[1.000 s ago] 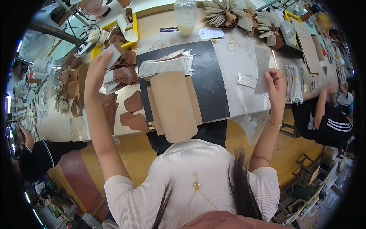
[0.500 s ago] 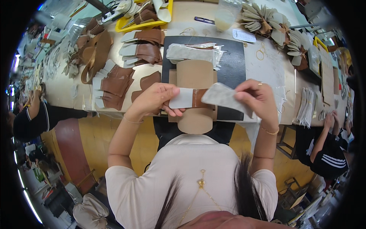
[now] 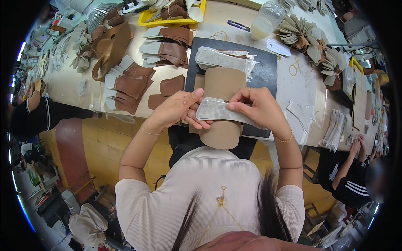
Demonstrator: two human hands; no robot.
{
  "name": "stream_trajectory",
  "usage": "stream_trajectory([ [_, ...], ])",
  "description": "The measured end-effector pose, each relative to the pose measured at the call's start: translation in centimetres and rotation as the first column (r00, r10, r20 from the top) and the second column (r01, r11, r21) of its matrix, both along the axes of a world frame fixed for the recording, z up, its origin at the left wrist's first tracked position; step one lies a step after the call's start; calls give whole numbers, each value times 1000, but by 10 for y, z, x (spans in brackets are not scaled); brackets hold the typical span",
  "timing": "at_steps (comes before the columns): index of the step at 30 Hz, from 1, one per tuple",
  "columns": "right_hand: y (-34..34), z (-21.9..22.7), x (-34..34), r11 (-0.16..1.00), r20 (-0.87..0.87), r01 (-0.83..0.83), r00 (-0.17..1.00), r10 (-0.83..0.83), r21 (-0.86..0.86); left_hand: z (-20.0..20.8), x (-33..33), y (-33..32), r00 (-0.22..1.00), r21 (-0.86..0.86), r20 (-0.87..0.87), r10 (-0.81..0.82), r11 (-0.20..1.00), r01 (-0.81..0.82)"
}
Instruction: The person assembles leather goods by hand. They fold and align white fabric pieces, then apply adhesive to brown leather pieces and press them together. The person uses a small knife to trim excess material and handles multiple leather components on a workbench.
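A brown, tube-like curved form (image 3: 224, 83) stands at the table edge in front of me. Across it lies a flat grey-white shaped piece (image 3: 213, 109), covering most of what is beneath. My right hand (image 3: 256, 108) pinches its upper edge between thumb and fingers. At the piece's left end is my left hand (image 3: 180, 109), thumb raised apart and fingers stretched out by the edge; whether they support it from below is hidden. Behind the form, a stack of similar grey-white pieces (image 3: 222, 59) rests on a black board (image 3: 266, 77).
Brown leather pieces with white ends (image 3: 132, 85) lie in stacks on the left, near a yellow tray (image 3: 153, 21). Further back are a pen (image 3: 238, 25) and a plastic bottle (image 3: 267, 19). White strips (image 3: 335, 129) lie right, near another person's hands (image 3: 356, 147).
The grey-white piece has moved left and now lies over the white-and-brown leather piece on the form. My left thumb has lifted off that leather piece. The view has shifted slightly.
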State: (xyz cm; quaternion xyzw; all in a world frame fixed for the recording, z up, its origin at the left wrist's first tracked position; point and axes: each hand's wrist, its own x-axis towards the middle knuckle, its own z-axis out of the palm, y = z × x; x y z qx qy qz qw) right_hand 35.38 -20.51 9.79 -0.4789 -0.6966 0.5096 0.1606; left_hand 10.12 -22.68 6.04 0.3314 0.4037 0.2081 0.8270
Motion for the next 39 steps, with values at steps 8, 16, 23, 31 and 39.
stream_trajectory([
  [8, 2, 4, -3, 1000, 49, -19, 999, 18, 23, 1, -1, 1, 1000, -18, 3, -31, 999, 31],
  [16, 1, -1, 0, 1000, 21, 10, 1000, -10, -22, 3, 4, 1, 995, -23, -91, -38, 999, 36],
  [23, 0, -23, 35, 987, -116, 113, 985, -127, -116, -4, 1, 2, 993, -17, -113, -35, 999, 34],
  [31, -8, -54, 32, 919, -154, 277, 932, -328, -281, -19, -3, 3, 998, -60, -53, -26, 998, 23],
  [39, -58, -20, -30, 720, 61, -211, 972, 228, 661, -27, -3, -3, 992, 129, -118, 35, 991, -20],
])
